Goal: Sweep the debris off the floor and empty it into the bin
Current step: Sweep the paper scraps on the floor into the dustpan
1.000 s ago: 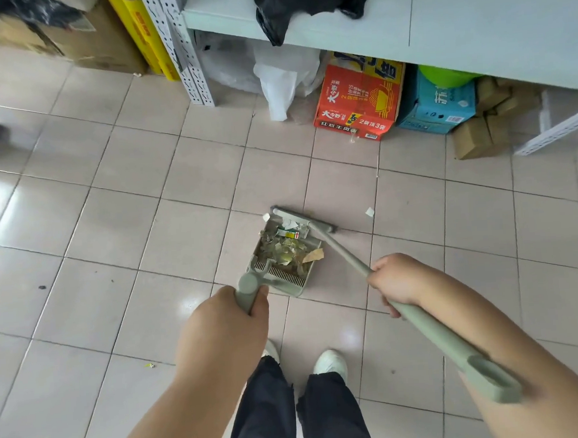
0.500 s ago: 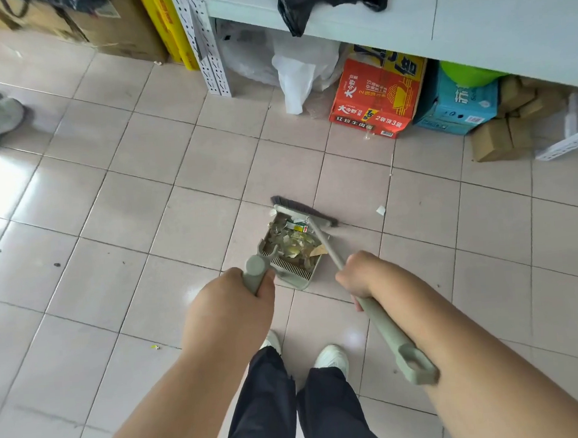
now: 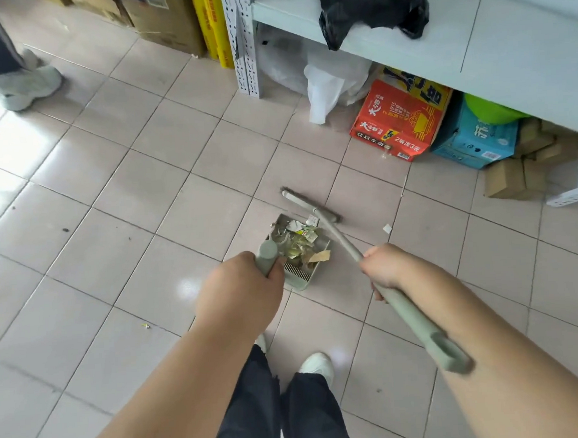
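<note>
debris (image 3: 299, 243) sits in dustpan (image 3: 294, 252) just beyond left hand (image 3: 241, 294).

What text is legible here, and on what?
"2袋顶3袋": front strip of the red noodle carton under the shelf.
"大今野": same carton, left face.
Blue carton: large white character cut off, barcode label too small to read.
Yellow boxes: print blurred.
Debris in the dustpan: unreadable.

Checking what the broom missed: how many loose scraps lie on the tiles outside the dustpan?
2 clear ones: a white scrap right of the broom head, a yellowish scrap left of the left hand. Tinier specks may hide.
</note>
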Demonstrator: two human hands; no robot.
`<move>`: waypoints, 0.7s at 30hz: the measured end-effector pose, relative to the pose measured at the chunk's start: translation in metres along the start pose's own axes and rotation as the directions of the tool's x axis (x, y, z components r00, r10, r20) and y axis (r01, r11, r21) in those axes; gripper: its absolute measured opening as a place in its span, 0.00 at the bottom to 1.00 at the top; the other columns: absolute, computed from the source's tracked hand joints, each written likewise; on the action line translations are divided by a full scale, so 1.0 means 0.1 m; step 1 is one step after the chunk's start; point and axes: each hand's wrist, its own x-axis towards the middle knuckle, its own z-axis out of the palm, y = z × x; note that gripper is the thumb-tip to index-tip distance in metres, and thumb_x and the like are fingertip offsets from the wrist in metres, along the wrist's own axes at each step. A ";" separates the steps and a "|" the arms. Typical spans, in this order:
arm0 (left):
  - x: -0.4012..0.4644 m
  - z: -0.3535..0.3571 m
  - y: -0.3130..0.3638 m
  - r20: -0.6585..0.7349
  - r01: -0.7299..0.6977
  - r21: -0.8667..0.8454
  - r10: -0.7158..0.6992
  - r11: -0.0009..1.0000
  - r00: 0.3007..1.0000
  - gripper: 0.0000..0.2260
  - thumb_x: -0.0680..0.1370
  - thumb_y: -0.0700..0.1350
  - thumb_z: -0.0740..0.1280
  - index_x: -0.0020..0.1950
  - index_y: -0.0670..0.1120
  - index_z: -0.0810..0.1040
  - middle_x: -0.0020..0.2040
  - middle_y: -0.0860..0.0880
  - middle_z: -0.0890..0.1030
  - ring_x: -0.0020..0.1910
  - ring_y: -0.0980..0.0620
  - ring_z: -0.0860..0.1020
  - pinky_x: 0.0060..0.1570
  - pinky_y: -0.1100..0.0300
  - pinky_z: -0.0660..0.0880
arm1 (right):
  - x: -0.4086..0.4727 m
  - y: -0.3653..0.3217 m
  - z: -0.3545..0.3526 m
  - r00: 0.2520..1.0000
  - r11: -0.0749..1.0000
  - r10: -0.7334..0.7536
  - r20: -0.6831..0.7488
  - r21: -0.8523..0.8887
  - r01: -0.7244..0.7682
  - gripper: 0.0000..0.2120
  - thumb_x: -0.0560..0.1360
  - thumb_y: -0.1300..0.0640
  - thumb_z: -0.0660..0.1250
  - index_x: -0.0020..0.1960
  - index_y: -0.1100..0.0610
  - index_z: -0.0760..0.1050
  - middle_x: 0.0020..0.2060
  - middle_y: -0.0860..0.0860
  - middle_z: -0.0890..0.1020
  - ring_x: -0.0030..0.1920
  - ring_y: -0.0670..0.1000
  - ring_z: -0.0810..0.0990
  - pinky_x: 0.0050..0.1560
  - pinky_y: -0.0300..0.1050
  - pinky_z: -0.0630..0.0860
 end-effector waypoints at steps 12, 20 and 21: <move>-0.29 -0.09 -0.33 -0.026 0.027 -0.084 -0.029 0.996 0.999 0.21 0.76 0.61 0.60 0.33 0.47 0.69 0.29 0.50 0.74 0.30 0.48 0.73 0.26 0.58 0.65 | -0.50 0.18 0.51 0.985 0.997 0.072 0.155 -0.022 -0.070 0.05 0.77 0.59 0.53 0.46 0.57 0.68 0.28 0.55 0.73 0.17 0.50 0.71 0.24 0.32 0.69; -0.53 -0.31 -0.92 -0.044 0.076 -0.026 -0.077 0.997 0.996 0.22 0.76 0.62 0.59 0.32 0.46 0.68 0.28 0.49 0.73 0.28 0.48 0.70 0.26 0.58 0.62 | -0.80 0.00 0.88 0.981 0.999 0.041 0.191 0.014 -0.045 0.06 0.75 0.63 0.53 0.44 0.56 0.67 0.27 0.55 0.71 0.19 0.51 0.69 0.23 0.31 0.67; -0.54 -0.33 -0.99 -0.044 0.080 -0.025 -0.081 0.996 0.996 0.22 0.76 0.62 0.59 0.32 0.46 0.68 0.28 0.49 0.73 0.28 0.47 0.70 0.26 0.58 0.62 | -0.81 -0.03 0.92 0.982 0.998 0.046 0.185 0.038 -0.054 0.07 0.75 0.62 0.53 0.46 0.56 0.69 0.27 0.55 0.72 0.19 0.51 0.69 0.25 0.33 0.67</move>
